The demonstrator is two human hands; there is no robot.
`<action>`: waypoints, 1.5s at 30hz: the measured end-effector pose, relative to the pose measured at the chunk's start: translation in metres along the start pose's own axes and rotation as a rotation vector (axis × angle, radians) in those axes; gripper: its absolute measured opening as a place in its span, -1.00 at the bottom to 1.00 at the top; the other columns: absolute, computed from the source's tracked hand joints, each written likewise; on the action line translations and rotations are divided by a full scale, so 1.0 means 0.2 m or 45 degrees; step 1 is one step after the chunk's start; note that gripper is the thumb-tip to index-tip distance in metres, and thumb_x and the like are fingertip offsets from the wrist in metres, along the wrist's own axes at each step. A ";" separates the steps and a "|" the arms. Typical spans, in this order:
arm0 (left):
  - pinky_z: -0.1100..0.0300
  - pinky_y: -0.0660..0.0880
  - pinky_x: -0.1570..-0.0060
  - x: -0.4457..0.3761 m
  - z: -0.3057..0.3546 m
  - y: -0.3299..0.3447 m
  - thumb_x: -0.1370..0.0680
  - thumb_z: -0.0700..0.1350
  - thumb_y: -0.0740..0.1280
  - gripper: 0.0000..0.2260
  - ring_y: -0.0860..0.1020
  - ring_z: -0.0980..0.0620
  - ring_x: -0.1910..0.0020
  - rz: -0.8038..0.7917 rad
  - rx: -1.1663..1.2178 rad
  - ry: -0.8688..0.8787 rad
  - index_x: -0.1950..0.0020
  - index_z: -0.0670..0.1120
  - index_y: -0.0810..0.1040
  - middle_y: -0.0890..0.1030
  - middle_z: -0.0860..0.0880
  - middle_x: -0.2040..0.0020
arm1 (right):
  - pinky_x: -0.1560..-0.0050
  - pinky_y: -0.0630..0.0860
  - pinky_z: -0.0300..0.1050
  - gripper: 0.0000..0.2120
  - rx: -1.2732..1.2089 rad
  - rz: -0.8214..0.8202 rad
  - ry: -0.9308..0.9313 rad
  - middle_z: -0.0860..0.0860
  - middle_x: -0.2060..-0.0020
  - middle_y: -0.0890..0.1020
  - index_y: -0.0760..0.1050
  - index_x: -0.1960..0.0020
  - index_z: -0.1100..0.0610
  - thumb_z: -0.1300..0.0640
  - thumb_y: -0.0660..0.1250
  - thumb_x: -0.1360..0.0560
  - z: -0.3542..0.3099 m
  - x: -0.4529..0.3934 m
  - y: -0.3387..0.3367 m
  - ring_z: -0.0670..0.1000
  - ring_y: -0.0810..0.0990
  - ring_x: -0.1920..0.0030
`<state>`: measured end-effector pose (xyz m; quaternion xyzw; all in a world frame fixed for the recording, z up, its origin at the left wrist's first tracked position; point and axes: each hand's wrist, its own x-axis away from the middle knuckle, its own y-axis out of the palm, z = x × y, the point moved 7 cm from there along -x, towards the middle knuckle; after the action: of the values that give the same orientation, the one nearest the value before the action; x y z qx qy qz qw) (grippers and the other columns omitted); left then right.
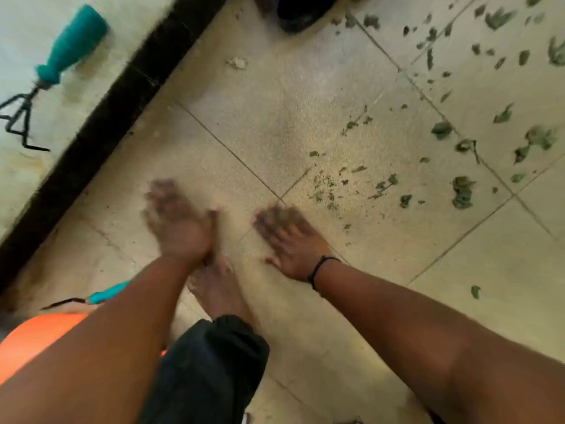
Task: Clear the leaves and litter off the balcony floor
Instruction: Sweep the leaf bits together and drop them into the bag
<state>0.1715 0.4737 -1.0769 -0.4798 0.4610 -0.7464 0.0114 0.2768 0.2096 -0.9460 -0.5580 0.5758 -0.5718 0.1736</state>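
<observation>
Green leaf scraps [463, 191] lie scattered over the beige tiled balcony floor [275, 123], mostly at the right and upper right. A patch of fine crumbs [328, 182] sits just beyond my hands. My left hand [175, 223] hovers low over the floor, blurred, with fingers spread and nothing in it. My right hand [289, 240], a black band on its wrist, is spread flat just above the tile, also blurred, holding nothing. A pale scrap of litter [237, 62] lies farther up the floor.
A teal-handled hand rake [61, 56] lies on the raised ledge at top left, behind a black border strip [116, 111]. A dark pot [302, 10] stands at the top edge. My bare foot [217, 286], dark trouser leg and an orange item [36, 338] lie below my hands.
</observation>
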 end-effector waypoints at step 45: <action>-0.29 -0.45 -0.34 0.42 1.56 -0.37 -0.11 0.33 0.60 0.52 -0.63 -0.33 -0.32 -0.548 -0.547 0.089 -0.28 -0.06 -0.74 -0.68 -0.30 -0.31 | -0.44 -0.45 0.12 -0.28 0.041 0.234 0.336 0.07 -0.59 -0.02 -0.07 -0.60 0.05 -0.31 -0.03 -0.59 0.83 0.13 -0.12 0.18 -0.07 -0.57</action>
<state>0.3843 0.2667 -0.9298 -0.5317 0.4962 -0.6332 -0.2647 0.4184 0.1169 -0.9607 -0.4202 0.6329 -0.6310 0.1571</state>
